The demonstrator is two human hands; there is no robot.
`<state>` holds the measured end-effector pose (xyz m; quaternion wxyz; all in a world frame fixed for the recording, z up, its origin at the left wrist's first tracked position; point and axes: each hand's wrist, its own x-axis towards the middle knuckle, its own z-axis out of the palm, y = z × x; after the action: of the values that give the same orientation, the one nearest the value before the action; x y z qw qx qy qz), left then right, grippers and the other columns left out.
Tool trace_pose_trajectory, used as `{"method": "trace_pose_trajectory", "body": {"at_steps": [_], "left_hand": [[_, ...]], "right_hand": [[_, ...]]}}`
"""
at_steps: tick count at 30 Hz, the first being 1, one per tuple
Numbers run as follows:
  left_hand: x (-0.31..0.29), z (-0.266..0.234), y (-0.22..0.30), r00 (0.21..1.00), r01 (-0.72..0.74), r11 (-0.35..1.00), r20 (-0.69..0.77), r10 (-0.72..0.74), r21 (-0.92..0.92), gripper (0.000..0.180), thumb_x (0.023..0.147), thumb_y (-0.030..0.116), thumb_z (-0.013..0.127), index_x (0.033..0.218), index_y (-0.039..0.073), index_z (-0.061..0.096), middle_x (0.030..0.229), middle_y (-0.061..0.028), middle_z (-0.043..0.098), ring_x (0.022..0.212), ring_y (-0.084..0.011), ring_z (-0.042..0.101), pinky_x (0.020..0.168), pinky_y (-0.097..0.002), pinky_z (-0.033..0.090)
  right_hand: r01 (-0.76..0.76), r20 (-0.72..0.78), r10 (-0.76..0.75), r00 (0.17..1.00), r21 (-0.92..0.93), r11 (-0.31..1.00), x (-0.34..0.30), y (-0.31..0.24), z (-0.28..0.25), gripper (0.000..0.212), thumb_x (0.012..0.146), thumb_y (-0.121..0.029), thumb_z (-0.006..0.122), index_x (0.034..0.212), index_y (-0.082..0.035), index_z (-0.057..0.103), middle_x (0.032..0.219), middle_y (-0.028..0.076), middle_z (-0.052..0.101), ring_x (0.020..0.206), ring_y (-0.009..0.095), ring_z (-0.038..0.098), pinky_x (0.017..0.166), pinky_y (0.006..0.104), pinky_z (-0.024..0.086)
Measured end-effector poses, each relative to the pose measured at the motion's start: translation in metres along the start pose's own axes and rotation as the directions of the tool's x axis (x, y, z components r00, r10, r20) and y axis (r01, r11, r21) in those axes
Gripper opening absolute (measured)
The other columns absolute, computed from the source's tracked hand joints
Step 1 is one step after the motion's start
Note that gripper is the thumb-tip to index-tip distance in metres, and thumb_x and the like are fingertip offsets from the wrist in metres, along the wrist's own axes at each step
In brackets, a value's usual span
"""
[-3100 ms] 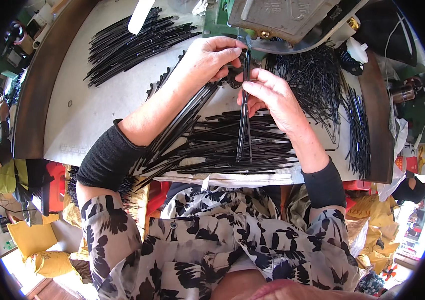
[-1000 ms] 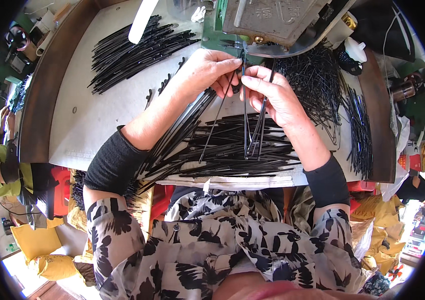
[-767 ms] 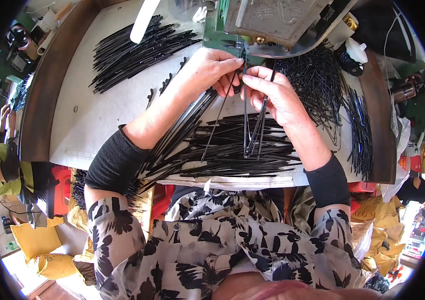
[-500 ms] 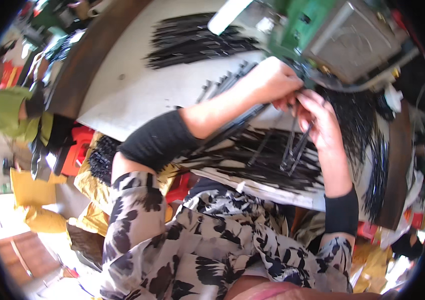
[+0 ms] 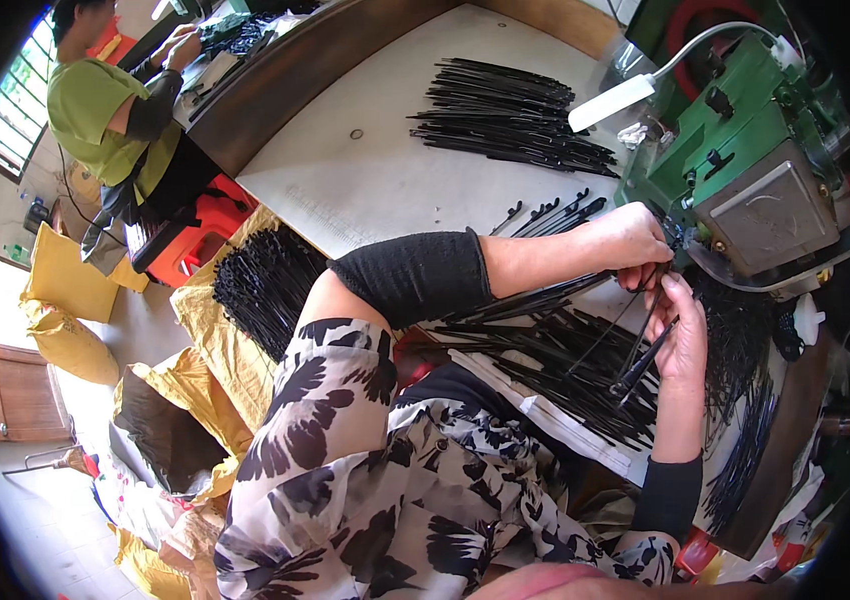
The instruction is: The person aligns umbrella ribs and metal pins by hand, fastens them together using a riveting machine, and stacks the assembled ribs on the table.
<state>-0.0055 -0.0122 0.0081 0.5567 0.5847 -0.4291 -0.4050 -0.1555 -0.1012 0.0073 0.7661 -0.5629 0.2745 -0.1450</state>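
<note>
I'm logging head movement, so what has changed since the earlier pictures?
The view has swung left: the green machine sits further right in the picture, and the co-worker shows more fully. The held black rods, close together at first, now spread apart. The left hand and right hand stay by the machine, holding rods; the upper rod pile looks unchanged.

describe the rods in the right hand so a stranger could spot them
Find the green machine by the pale table. Below it in the picture, the right hand holds several black rods. Unlike the piled rods lying beneath, these are gripped, their free ends pointing away from the machine.
</note>
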Motion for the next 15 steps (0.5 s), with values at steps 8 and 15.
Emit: {"method": "trace_pose_trajectory", "body": {"at_steps": [8, 15], "left_hand": [[-0.008, -0.005, 0.005, 0.998, 0.043, 0.999, -0.047, -0.042, 0.019, 0.031, 0.083, 0.032, 0.059, 0.087, 0.002, 0.067, 0.066, -0.0038, 0.065, 0.05, -0.0081, 0.055, 0.046, -0.0213, 0.044], [0.008, -0.006, 0.0, 0.991, 0.134, 0.978, 0.015, -0.134, -0.158, 0.024, 0.084, 0.025, 0.063, 0.083, 0.001, 0.063, 0.065, -0.0005, 0.054, 0.044, -0.0069, 0.045, 0.041, -0.0205, 0.035]], "right_hand": [[-0.024, 0.096, 0.019, 0.995, 0.051, 0.998, 0.005, 0.0, 0.008, 0.017, 0.086, -0.025, 0.057, 0.085, -0.007, 0.06, 0.064, -0.004, 0.05, 0.046, 0.005, 0.036, 0.042, 0.0209, 0.025], [0.009, 0.198, -0.026, 0.98, 0.087, 0.996, -0.006, -0.011, -0.005, 0.023, 0.092, -0.022, 0.051, 0.089, -0.001, 0.057, 0.061, -0.001, 0.047, 0.046, 0.007, 0.041, 0.04, 0.0199, 0.035]]}}
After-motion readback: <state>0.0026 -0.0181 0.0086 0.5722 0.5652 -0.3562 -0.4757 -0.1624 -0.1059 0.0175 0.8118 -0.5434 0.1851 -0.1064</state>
